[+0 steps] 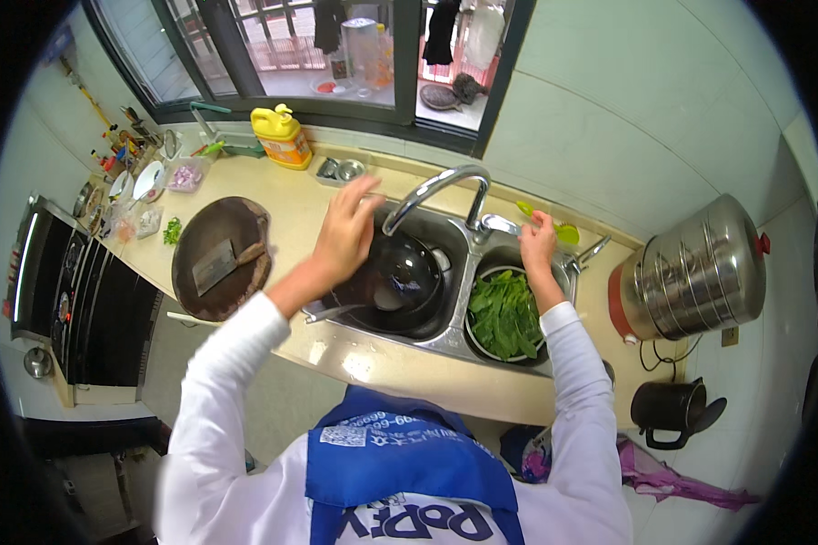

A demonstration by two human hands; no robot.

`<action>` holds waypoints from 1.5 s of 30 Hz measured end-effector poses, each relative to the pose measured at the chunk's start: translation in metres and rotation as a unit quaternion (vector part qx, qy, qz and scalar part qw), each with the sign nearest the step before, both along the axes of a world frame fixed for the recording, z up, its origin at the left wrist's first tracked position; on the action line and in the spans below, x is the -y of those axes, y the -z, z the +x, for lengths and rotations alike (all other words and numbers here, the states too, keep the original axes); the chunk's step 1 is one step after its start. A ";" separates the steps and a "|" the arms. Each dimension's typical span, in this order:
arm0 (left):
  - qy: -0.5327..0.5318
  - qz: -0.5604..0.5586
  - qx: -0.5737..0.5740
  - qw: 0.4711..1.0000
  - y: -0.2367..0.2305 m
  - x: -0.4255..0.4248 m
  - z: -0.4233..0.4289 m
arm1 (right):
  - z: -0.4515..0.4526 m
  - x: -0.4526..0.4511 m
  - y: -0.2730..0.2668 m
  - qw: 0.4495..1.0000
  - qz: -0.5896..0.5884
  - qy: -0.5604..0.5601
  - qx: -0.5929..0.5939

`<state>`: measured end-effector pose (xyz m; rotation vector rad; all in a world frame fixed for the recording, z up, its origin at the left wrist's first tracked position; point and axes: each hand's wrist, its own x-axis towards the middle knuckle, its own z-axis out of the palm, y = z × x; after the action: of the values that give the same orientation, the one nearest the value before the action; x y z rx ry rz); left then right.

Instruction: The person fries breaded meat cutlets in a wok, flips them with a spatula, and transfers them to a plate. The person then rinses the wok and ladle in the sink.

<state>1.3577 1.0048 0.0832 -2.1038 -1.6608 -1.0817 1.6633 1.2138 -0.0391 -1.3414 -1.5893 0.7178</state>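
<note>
My left hand (pixel 346 231), slightly blurred, is over the left side of the sink near the spout of the chrome faucet (pixel 443 180), fingers apart and holding nothing. Below it a black wok (pixel 416 293) sits in the left basin (pixel 460 238); a metal utensil handle (pixel 337 313) rests across its near edge. My right hand (pixel 538 245) is at the end of the faucet lever (pixel 501 223), fingertips on it. Behind that hand is a yellow-green brush (pixel 568 234), partly hidden. Leafy greens (pixel 504 313) fill a round pot (pixel 476 338) in the right basin.
A cleaver (pixel 215 267) lies on a round wooden chopping board (pixel 191 238) at left. Behind are a yellow detergent jug (pixel 281 139) and a container of chopped onion (pixel 185 177). A stove (pixel 102 300) is far left; a tiered steamer (pixel 688 272) and black kettle (pixel 668 409) are right.
</note>
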 end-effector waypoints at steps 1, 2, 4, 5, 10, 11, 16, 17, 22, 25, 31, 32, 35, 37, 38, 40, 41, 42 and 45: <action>-0.012 0.012 -0.033 0.999 -0.012 -0.027 -0.015 | -0.005 0.000 -0.009 1.000 0.002 -0.002 0.001; -0.006 0.022 -0.098 0.995 -0.023 -0.054 -0.030 | -0.009 0.001 -0.020 1.000 -0.010 -0.015 0.004; -0.021 0.002 -0.214 0.977 -0.035 -0.104 -0.052 | -0.011 0.009 -0.041 0.997 0.034 -0.050 0.054; -0.038 -0.042 -0.274 0.960 -0.037 -0.127 -0.061 | -0.009 0.015 -0.052 0.993 0.067 -0.072 0.061; -0.080 -0.110 -0.478 0.868 -0.028 -0.222 -0.077 | 0.018 0.055 -0.093 0.978 0.101 -0.152 0.103; -0.111 -0.105 -0.504 0.850 -0.025 -0.236 -0.077 | 0.023 0.066 -0.098 0.977 0.104 -0.165 0.086; -0.166 -0.137 -0.572 0.792 -0.007 -0.256 -0.091 | 0.040 0.111 -0.102 0.974 0.078 -0.185 0.101; -0.169 -0.143 -0.583 0.782 -0.006 -0.259 -0.098 | 0.039 0.119 -0.100 0.975 0.088 -0.182 0.094; -0.229 -0.169 -0.546 0.788 -0.005 -0.243 -0.155 | 0.052 0.153 -0.082 0.988 0.046 -0.145 0.030; -0.256 -0.250 -0.461 0.812 -0.020 -0.226 -0.182 | 0.052 0.171 -0.073 0.992 -0.014 -0.128 0.010; -0.209 -0.203 -0.345 0.892 -0.074 -0.212 -0.076 | 0.010 0.188 -0.069 0.995 -0.005 -0.074 -0.071; -0.152 -0.139 -0.315 0.926 -0.084 -0.205 -0.039 | 0.002 0.190 -0.070 0.996 -0.010 -0.063 -0.065; 0.073 0.013 -0.230 0.970 -0.106 -0.153 0.071 | -0.014 0.202 -0.079 0.990 0.078 0.006 -0.119; 0.223 0.016 -0.215 0.951 -0.114 -0.107 0.132 | -0.009 0.217 -0.089 0.986 0.083 0.040 -0.135; 0.285 -0.030 -0.208 0.935 -0.111 -0.081 0.159 | -0.003 0.228 -0.093 0.983 0.106 0.069 -0.131; 0.418 -0.067 -0.213 0.880 -0.100 -0.043 0.206 | 0.019 0.258 -0.095 0.980 0.088 0.139 -0.108; 0.491 -0.048 -0.214 0.843 -0.087 -0.025 0.234 | 0.035 0.277 -0.094 0.976 0.098 0.166 -0.100; 0.525 -0.065 -0.226 0.818 -0.075 -0.007 0.261 | 0.052 0.298 -0.093 0.968 0.098 0.207 -0.102; 0.618 -0.177 -0.224 0.732 -0.050 0.059 0.329 | 0.108 0.371 -0.101 0.933 0.105 0.340 0.043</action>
<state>1.6869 0.9456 0.1332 -3.4051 -0.0285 -0.2976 1.7708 0.8425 0.0615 -1.6359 -1.1023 0.0621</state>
